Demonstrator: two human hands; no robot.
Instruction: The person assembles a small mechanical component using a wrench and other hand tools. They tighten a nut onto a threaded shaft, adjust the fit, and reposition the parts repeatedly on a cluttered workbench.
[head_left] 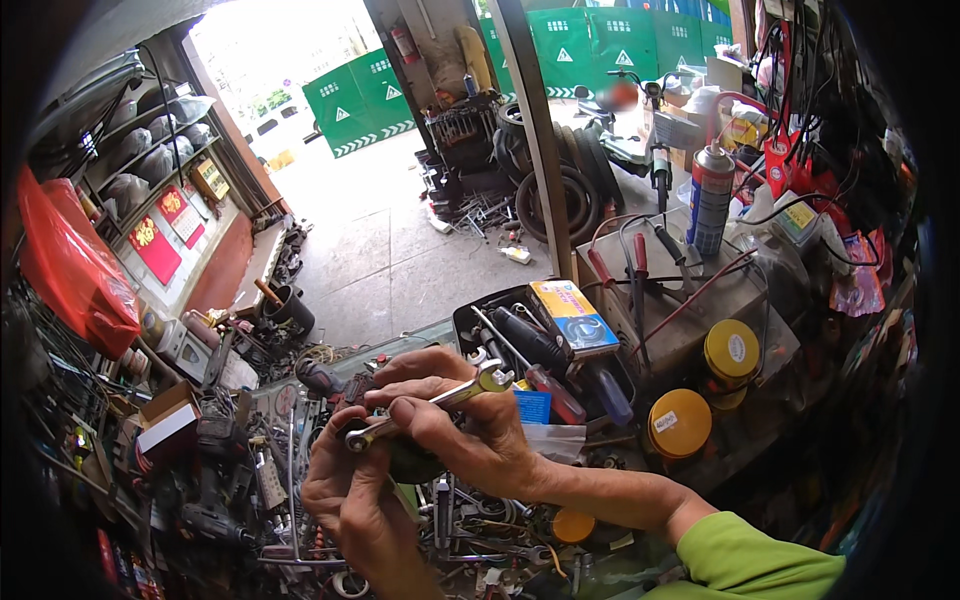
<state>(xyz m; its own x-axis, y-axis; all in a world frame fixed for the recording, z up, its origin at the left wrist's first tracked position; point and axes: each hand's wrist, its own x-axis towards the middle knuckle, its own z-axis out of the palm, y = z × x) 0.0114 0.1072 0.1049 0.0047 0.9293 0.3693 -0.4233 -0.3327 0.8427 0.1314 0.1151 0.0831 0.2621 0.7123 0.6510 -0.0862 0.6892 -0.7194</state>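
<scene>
Foremost, the right hand (pixel 480 440) grasps a silver wrench (pixel 453 396) in bent fingers while the left hand (pixel 345 500) curls at the wrench's ring end, grip unclear, over jumbled tools (pixel 443 508), a yellow-and-blue box (pixel 573 318) and green barriers (pixel 358 105) beyond.

Red plastic bag (pixel 78 268) at left, green barriers (pixel 360 98) outside, dark tyres (pixel 592 168), spray can (pixel 709 200), yellow lids (pixel 732 348)
</scene>
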